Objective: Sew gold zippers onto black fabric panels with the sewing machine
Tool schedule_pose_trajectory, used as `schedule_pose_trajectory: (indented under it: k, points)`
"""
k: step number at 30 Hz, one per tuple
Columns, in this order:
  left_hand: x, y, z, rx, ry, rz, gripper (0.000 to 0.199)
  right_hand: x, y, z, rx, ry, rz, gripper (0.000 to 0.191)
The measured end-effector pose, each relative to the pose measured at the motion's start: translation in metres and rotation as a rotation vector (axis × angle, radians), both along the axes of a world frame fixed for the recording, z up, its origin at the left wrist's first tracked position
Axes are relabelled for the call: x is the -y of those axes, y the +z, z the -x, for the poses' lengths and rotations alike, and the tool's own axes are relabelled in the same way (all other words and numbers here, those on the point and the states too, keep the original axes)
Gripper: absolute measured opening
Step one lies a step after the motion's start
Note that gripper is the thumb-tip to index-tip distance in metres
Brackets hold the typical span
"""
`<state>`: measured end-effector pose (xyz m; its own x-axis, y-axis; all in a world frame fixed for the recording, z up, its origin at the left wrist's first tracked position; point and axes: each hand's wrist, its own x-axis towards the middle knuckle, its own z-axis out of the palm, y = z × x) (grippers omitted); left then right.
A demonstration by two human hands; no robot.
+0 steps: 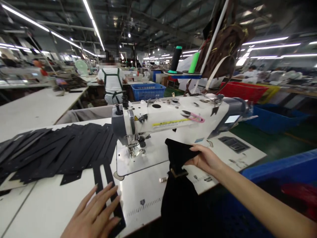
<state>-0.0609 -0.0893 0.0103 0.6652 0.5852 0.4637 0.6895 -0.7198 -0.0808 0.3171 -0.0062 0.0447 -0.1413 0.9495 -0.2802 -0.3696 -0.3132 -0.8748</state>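
Observation:
My left hand [95, 213] lies over a black flat strip piece [107, 175] with a long slot, its fingers stretched out and apart. To the right, my right hand [204, 158] pinches the edge of a black fabric piece [179, 152] that drapes over the table's front edge and down out of sight. A small brownish piece [178, 172] shows at the fabric's narrow part. Behind both hands stands a white sewing machine [163, 115], its needle area [133, 150] above a metal plate. Left of it, many black flat pieces [61, 148] lie overlapping in a spread pile.
Pink-handled thread snips [195, 116] rest on the machine. Black [175, 59] and green thread cones [193, 62] stand behind it. A blue bin [284, 172] is at the right beside the table. Farther back are a blue basket [148, 91] and a person [112, 81] facing away.

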Motion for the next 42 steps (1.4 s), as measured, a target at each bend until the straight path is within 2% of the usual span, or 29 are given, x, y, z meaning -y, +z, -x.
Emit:
schedule_pose_trajectory:
  k: [1, 3, 6, 7, 10, 14, 17, 19, 21, 23, 25, 27, 29, 32, 34, 36, 38, 40, 42]
  points:
    - [0.001, 0.010, -0.015, 0.104, -0.019, 0.073, 0.041, 0.004, -0.004, 0.000, -0.029, -0.012, 0.014, 0.011]
    - [-0.001, 0.026, -0.050, 0.283, 0.057, 0.359, 0.043, 0.015, -0.003, 0.003, -0.074, -0.044, 0.030, 0.011]
    - [-0.013, 0.039, -0.099, 0.545, 0.052, 0.732, 0.069, 0.030, 0.011, 0.019, -0.047, -0.016, 0.002, 0.014]
    - [-0.019, 0.039, -0.111, 0.608, 0.089, 0.832, 0.072, 0.032, 0.015, 0.026, -0.017, 0.011, -0.033, 0.017]
    - [-0.040, 0.027, -0.128, 0.729, 0.205, 1.004, 0.055, 0.034, 0.016, 0.036, 0.239, 0.070, -0.220, 0.027]
    - [-0.056, 0.007, -0.119, 0.848, 0.177, 1.093, 0.054, 0.032, -0.012, 0.026, 0.911, 0.097, -0.537, 0.018]
    - [-0.058, 0.003, -0.115, 0.895, 0.162, 1.103, 0.053, 0.027, -0.034, 0.016, 1.147, 0.008, -0.634, 0.028]
    - [-0.058, 0.006, -0.118, 0.876, 0.163, 1.062, 0.046, 0.021, -0.041, 0.014, 1.218, -0.038, -0.577, 0.049]
    - [-0.058, 0.012, -0.124, 0.818, 0.157, 1.011, 0.029, 0.013, -0.042, 0.014, 1.207, -0.006, -0.445, 0.064]
    - [-0.057, 0.020, -0.128, 0.749, 0.123, 0.947, 0.016, 0.008, -0.039, 0.015, 1.130, 0.053, -0.328, 0.058]
    - [-0.055, 0.027, -0.129, 0.704, 0.069, 0.879, 0.018, 0.006, -0.034, 0.014, 1.058, 0.110, -0.286, 0.037]
    - [-0.054, 0.031, -0.126, 0.686, 0.053, 0.849, 0.022, 0.010, -0.029, 0.012, 0.982, 0.113, -0.312, 0.023]
    - [-0.054, 0.030, -0.123, 0.664, 0.113, 0.870, 0.024, 0.016, -0.028, 0.007, 0.821, 0.076, -0.290, 0.030]
    - [-0.056, 0.024, -0.119, 0.634, 0.192, 0.948, 0.017, 0.024, -0.033, 0.002, 0.593, 0.031, -0.170, 0.054]
    - [-0.058, 0.020, -0.118, 0.633, 0.181, 0.962, 0.011, 0.027, -0.036, 0.001, 0.601, 0.087, -0.145, 0.046]
    - [-0.059, 0.018, -0.116, 0.642, 0.159, 0.917, 0.011, 0.031, -0.035, 0.002, 0.713, 0.154, -0.200, 0.025]
    - [-0.059, 0.023, -0.113, 0.641, 0.128, 0.847, 0.014, 0.038, -0.027, 0.003, 0.884, 0.143, -0.328, 0.013]
    - [-0.056, 0.034, -0.109, 0.636, 0.051, 0.787, 0.017, 0.050, -0.014, 0.000, 1.045, 0.084, -0.537, 0.009]
    - [-0.051, 0.049, -0.104, 0.625, -0.072, 0.713, 0.023, 0.067, 0.001, -0.008, 1.148, 0.056, -0.758, 0.016]
